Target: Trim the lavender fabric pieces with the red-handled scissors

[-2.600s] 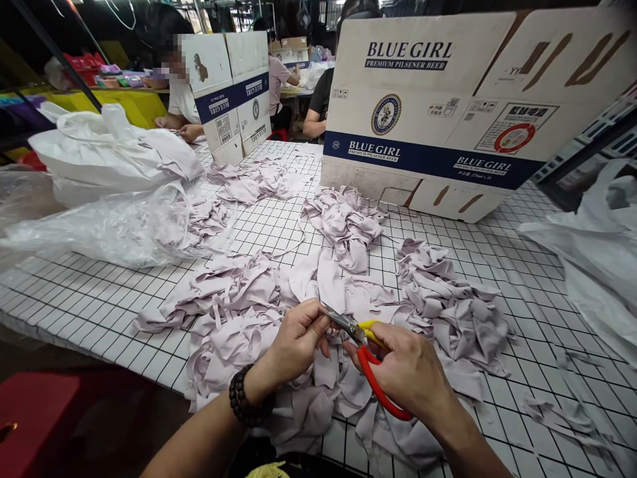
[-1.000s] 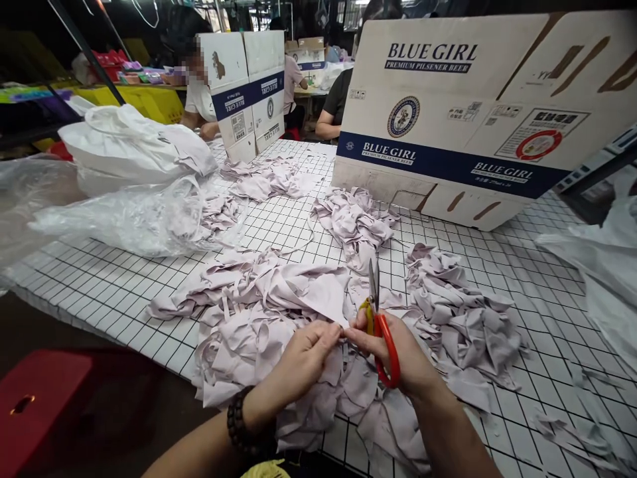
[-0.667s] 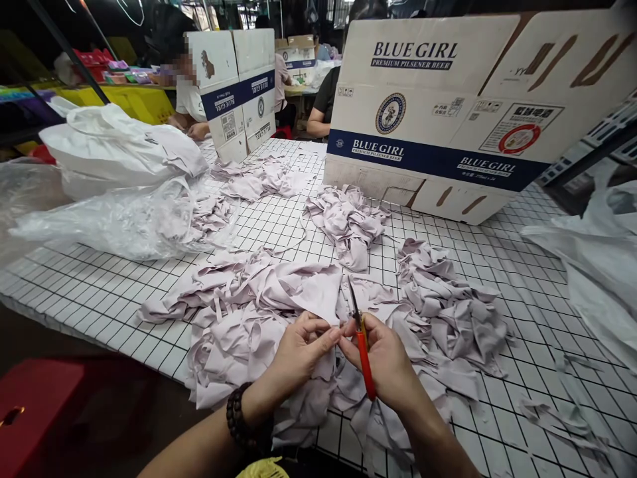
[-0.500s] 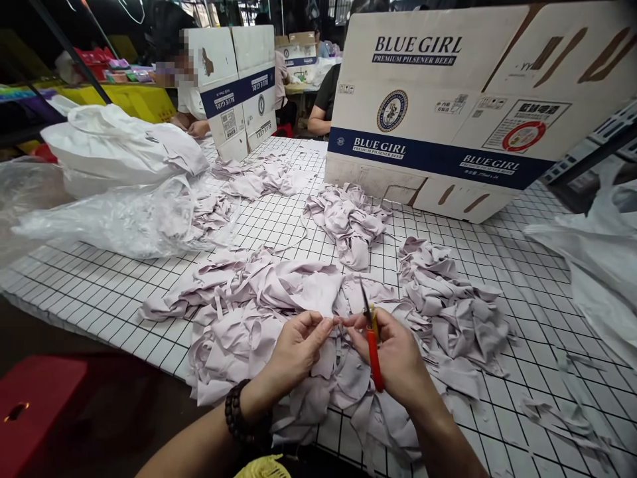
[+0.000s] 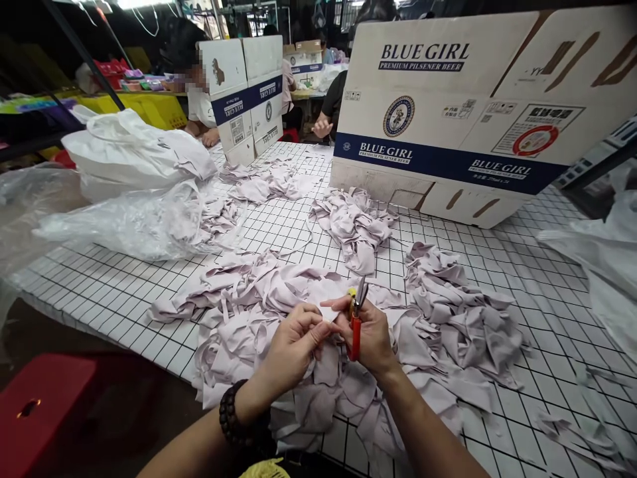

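My left hand (image 5: 298, 338), with a dark bead bracelet (image 5: 233, 413) at its wrist, pinches a pale lilac fabric piece (image 5: 329, 312). In my right hand (image 5: 371, 335) is a pair of scissors (image 5: 355, 332) with red handles, its blades pointing up and away from me. The fingertips of that hand also touch the fabric close to my left fingers. Below and around both hands spreads a heap of lilac fabric pieces (image 5: 239, 338). A second pile of fabric (image 5: 458, 318) lies to the right, and a smaller pile (image 5: 354, 226) sits farther back.
A large flattened beer carton (image 5: 438, 119) stands upright at the back right; a smaller carton (image 5: 249, 99) stands back left. Plastic bags (image 5: 134, 219) lie on the left of the checked table (image 5: 114, 292). Across it, a person's hand (image 5: 322, 126) shows. A red stool (image 5: 44, 405) is lower left.
My right hand has moved slightly left and up, and the scissors have turned with it. More of the pinched fabric shows between my hands. Across the table, a person's hand has come into view.
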`<state>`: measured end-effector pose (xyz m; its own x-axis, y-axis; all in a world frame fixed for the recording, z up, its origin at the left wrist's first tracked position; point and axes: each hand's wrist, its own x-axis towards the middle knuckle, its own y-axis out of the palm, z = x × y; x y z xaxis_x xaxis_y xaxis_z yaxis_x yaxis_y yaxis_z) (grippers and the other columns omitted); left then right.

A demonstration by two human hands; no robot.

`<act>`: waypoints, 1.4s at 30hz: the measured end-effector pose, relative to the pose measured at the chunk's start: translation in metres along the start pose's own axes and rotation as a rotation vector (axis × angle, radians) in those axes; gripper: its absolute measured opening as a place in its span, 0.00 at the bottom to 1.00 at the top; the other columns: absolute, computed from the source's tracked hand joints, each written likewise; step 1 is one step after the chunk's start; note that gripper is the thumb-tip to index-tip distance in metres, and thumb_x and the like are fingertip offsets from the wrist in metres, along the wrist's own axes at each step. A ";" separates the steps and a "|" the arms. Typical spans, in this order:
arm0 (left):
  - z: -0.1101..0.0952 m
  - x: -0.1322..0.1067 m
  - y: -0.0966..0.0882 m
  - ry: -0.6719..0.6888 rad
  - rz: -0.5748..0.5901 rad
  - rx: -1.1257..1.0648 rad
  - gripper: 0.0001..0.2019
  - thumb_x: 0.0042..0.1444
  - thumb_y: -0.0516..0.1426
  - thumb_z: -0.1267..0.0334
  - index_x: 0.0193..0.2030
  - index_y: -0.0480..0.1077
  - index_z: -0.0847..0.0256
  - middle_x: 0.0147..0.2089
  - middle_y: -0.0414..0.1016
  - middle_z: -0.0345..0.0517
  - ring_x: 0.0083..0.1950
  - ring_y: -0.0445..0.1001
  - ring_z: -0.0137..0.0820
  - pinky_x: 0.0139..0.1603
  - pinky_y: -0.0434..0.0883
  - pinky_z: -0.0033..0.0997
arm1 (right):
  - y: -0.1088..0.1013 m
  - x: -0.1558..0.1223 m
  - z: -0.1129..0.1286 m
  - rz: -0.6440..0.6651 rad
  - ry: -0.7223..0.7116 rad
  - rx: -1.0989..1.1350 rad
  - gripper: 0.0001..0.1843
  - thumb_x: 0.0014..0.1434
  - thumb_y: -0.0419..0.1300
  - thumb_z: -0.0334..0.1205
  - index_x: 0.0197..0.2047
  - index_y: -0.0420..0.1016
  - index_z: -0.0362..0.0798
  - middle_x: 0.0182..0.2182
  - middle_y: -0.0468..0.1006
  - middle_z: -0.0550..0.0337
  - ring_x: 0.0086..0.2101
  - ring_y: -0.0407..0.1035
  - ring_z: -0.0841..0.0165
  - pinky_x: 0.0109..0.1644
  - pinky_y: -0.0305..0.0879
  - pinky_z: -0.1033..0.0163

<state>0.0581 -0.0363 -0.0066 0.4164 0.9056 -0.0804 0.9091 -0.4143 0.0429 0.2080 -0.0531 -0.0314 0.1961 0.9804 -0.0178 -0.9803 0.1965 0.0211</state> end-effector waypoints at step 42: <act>0.009 0.013 0.004 0.306 0.164 0.129 0.13 0.65 0.51 0.62 0.28 0.63 0.62 0.27 0.60 0.39 0.27 0.60 0.26 0.29 0.59 0.26 | -0.037 -0.045 0.047 0.059 0.006 -1.147 0.16 0.55 0.58 0.51 0.26 0.58 0.51 0.25 0.69 0.63 0.26 0.63 0.67 0.29 0.55 0.63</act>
<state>0.0666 -0.0272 -0.0167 0.5532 0.8036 0.2196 0.8320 -0.5463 -0.0971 0.2365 -0.1035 0.0154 0.1522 0.9870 -0.0515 -0.4337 0.0199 -0.9009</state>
